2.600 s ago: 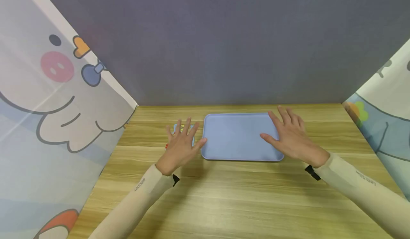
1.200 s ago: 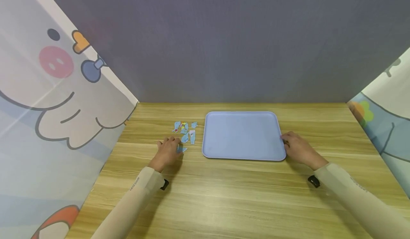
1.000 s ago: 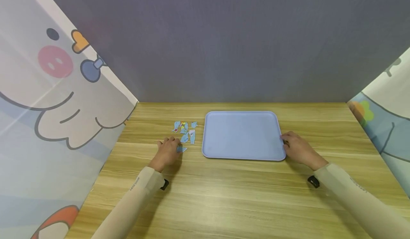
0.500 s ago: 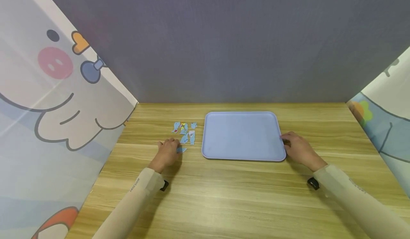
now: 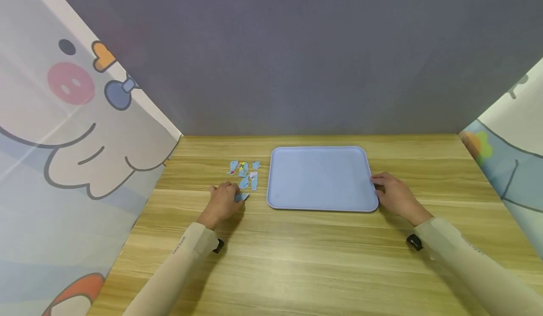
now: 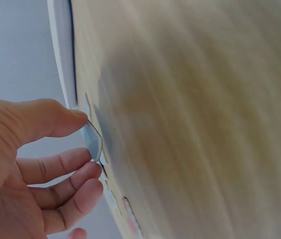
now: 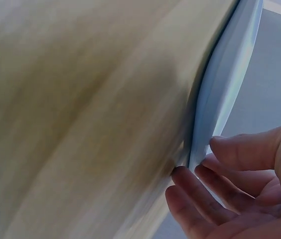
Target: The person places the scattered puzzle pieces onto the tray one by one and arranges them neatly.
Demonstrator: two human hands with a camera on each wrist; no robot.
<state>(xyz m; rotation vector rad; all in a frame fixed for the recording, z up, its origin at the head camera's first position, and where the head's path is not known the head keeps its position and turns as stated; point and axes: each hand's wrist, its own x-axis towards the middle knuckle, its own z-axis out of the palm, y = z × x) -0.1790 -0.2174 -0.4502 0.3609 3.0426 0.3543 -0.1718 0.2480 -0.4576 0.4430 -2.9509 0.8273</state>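
My left hand (image 5: 221, 204) pinches a flat light-blue puzzle piece (image 6: 93, 141) between thumb and fingers. One pointed end of that piece sticks out to the right of the fingers in the head view, and it tilts up from the wood in the left wrist view. Just beyond lie several more light-blue puzzle pieces (image 5: 254, 181) with small printed pictures. A shallow light-blue tray (image 5: 320, 179) lies to their right. At its right rim, my right hand (image 5: 396, 197) grips the edge, thumb on the rim and fingertips low against the side.
The wood-grain table (image 5: 305, 259) carries all of this. A grey panel (image 5: 318, 57) rises along its back edge. Cartoon-printed sheets stand at the left (image 5: 85, 165) and right (image 5: 513, 137) sides.
From spread above the table, both hands came down, the left to the puzzle piece, the right to the tray's rim. Lately the pinched piece has tipped up slightly; the tray stays put.
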